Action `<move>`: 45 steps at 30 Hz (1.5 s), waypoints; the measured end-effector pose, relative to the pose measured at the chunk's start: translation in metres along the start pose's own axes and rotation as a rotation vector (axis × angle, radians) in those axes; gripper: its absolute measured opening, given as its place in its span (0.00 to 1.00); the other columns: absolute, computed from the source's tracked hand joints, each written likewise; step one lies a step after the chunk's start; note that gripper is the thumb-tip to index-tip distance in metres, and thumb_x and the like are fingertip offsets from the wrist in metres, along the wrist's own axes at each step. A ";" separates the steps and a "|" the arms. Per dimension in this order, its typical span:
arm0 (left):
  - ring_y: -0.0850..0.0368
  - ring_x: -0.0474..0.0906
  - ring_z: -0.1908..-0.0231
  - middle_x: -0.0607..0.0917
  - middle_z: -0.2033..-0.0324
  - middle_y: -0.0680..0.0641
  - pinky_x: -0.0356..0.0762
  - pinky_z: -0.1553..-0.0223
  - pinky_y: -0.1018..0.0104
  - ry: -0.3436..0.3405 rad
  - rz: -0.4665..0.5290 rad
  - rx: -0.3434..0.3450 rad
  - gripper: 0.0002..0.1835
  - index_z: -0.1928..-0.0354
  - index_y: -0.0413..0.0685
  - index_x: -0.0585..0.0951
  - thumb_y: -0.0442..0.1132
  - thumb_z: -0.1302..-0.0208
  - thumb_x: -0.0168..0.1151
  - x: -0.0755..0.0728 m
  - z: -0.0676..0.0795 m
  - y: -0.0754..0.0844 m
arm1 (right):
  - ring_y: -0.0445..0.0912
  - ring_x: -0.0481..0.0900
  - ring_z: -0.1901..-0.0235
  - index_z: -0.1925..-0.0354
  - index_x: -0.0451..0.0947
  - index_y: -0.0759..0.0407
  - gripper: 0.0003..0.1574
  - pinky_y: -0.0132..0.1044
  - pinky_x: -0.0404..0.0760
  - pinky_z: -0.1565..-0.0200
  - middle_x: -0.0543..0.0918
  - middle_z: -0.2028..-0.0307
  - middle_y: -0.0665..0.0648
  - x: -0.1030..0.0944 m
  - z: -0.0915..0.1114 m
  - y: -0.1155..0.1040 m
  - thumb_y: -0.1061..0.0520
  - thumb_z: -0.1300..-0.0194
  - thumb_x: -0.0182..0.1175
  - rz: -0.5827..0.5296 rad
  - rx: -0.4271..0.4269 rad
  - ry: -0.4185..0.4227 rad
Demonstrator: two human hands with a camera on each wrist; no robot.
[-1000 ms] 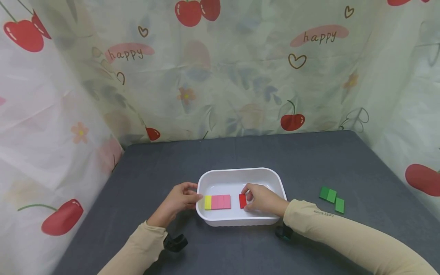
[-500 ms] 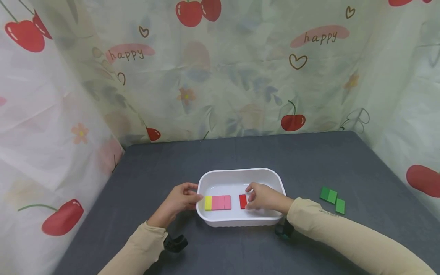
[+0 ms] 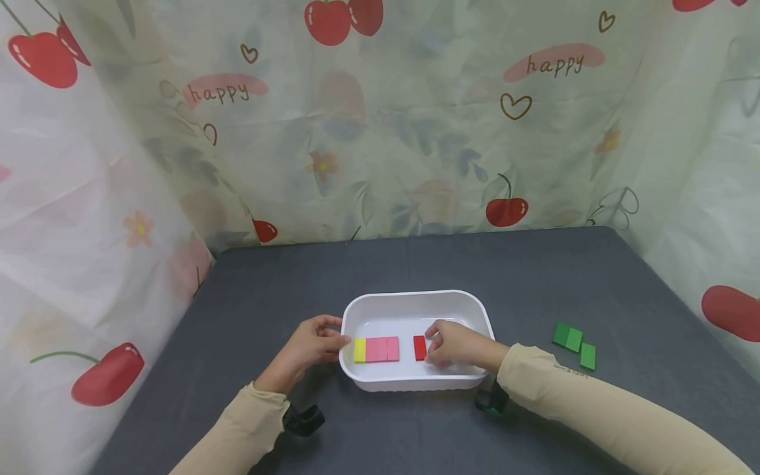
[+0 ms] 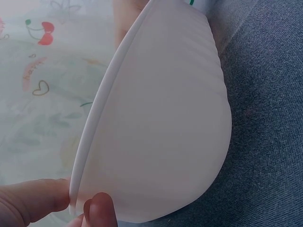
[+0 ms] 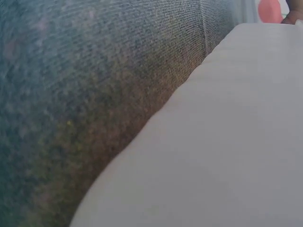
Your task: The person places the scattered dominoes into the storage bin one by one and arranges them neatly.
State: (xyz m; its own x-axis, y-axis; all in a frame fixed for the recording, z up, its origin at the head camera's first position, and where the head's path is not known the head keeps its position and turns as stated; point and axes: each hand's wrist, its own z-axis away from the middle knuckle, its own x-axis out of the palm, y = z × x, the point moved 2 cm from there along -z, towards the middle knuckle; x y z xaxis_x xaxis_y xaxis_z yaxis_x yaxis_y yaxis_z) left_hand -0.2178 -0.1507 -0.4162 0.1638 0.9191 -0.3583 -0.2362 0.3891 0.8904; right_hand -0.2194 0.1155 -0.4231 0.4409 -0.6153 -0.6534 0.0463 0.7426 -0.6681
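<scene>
A white plastic tub (image 3: 410,380) stands on the dark grey cloth. My left hand (image 3: 307,344) pinches its left rim, with the thumb and a finger (image 4: 102,209) on either side of the rim in the left wrist view. Inside the tub, a yellow tile (image 3: 359,350) and pink tiles (image 3: 382,349) lie side by side in a row. To their right, across a gap, lies a red tile (image 3: 419,348). My right hand (image 3: 460,346) is inside the tub just right of the red tile, its fingers loosely bent and gripping nothing visible. The right wrist view shows mainly the tub's outer wall (image 5: 213,142).
Several green tiles (image 3: 572,339) lie on the grey cloth (image 3: 297,277) to the right of the tub, beyond my right forearm. A printed curtain (image 3: 380,145) with cherries hangs behind the table and along both sides.
My right hand has let go of the red tile and shifted slightly right, its index finger lifting and then lowering. The red tile stays in place. My left hand keeps its hold on the tub.
</scene>
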 end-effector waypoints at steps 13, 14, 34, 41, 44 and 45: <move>0.55 0.80 0.68 0.82 0.63 0.41 0.85 0.62 0.59 -0.004 -0.003 0.001 0.23 0.44 0.38 0.74 0.35 0.41 0.68 0.000 0.001 0.001 | 0.43 0.77 0.70 0.49 0.74 0.66 0.25 0.34 0.80 0.61 0.82 0.71 0.53 0.005 0.000 -0.007 0.62 0.45 0.68 0.014 -0.042 0.009; 0.55 0.80 0.68 0.82 0.63 0.41 0.85 0.62 0.59 -0.004 -0.003 0.001 0.23 0.44 0.38 0.74 0.35 0.41 0.68 0.000 0.001 0.001 | 0.43 0.77 0.70 0.49 0.74 0.66 0.25 0.35 0.79 0.61 0.82 0.71 0.53 0.005 -0.001 -0.008 0.63 0.45 0.67 0.012 -0.046 0.009; 0.55 0.79 0.69 0.82 0.64 0.41 0.85 0.62 0.60 0.002 -0.009 0.003 0.23 0.44 0.38 0.75 0.35 0.41 0.68 -0.001 -0.001 0.000 | 0.44 0.77 0.67 0.49 0.73 0.67 0.26 0.36 0.78 0.59 0.82 0.69 0.53 0.012 -0.008 -0.015 0.65 0.46 0.68 -0.013 -0.075 -0.001; 0.55 0.80 0.69 0.82 0.63 0.41 0.85 0.62 0.59 0.001 -0.011 0.007 0.23 0.44 0.37 0.75 0.35 0.41 0.68 -0.001 0.000 0.000 | 0.44 0.77 0.67 0.47 0.73 0.66 0.27 0.37 0.79 0.59 0.82 0.69 0.54 0.015 -0.010 -0.015 0.64 0.46 0.68 -0.021 -0.055 -0.001; 0.55 0.80 0.68 0.83 0.63 0.41 0.85 0.61 0.59 0.005 -0.016 0.005 0.23 0.44 0.38 0.75 0.35 0.41 0.68 0.000 0.000 0.000 | 0.44 0.77 0.66 0.47 0.73 0.66 0.28 0.38 0.80 0.58 0.82 0.68 0.54 0.015 -0.009 -0.016 0.63 0.46 0.69 -0.021 -0.049 0.002; 0.55 0.80 0.68 0.83 0.63 0.41 0.85 0.61 0.59 0.006 -0.017 0.005 0.23 0.44 0.38 0.75 0.35 0.41 0.68 0.000 0.001 0.000 | 0.44 0.77 0.66 0.47 0.73 0.66 0.28 0.38 0.80 0.57 0.82 0.68 0.54 0.016 -0.008 -0.017 0.63 0.46 0.69 -0.021 -0.051 0.001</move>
State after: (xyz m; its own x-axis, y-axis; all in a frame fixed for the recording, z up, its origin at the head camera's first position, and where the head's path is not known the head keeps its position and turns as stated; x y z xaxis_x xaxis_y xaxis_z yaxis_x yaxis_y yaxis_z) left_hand -0.2173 -0.1509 -0.4162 0.1619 0.9127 -0.3751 -0.2290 0.4045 0.8854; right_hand -0.2208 0.0912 -0.4252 0.4394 -0.6308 -0.6395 0.0098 0.7152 -0.6988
